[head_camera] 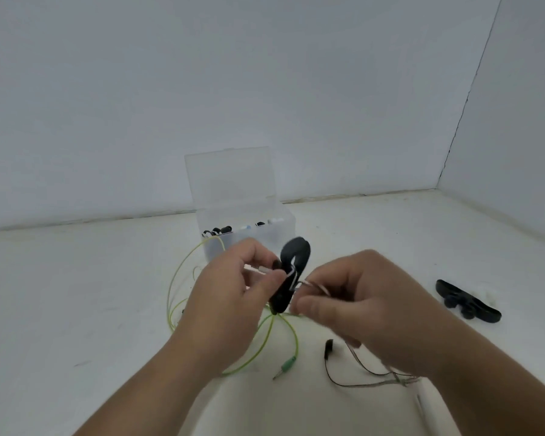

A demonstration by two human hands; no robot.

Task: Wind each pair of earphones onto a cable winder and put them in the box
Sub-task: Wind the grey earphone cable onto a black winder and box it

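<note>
My left hand (pixel 230 297) grips a black cable winder (pixel 291 272) held upright above the table, thumb pressed on its lower part. A thin white earphone cable (pixel 315 286) runs across the winder's middle, and my right hand (pixel 359 305) pinches that cable just to the winder's right. The rest of this cable trails down under my right hand to a black earbud (pixel 328 349) lying on the table. A green earphone cable (pixel 177 287) with its green plug (pixel 286 368) lies loose below my hands. The clear plastic box (pixel 283 229) stands open behind, with wound earphones inside.
A second black cable winder (pixel 468 302) lies on the white table at the right. White walls close the table off at the back and right. The box's lid (pixel 230 174) stands upright against the back wall.
</note>
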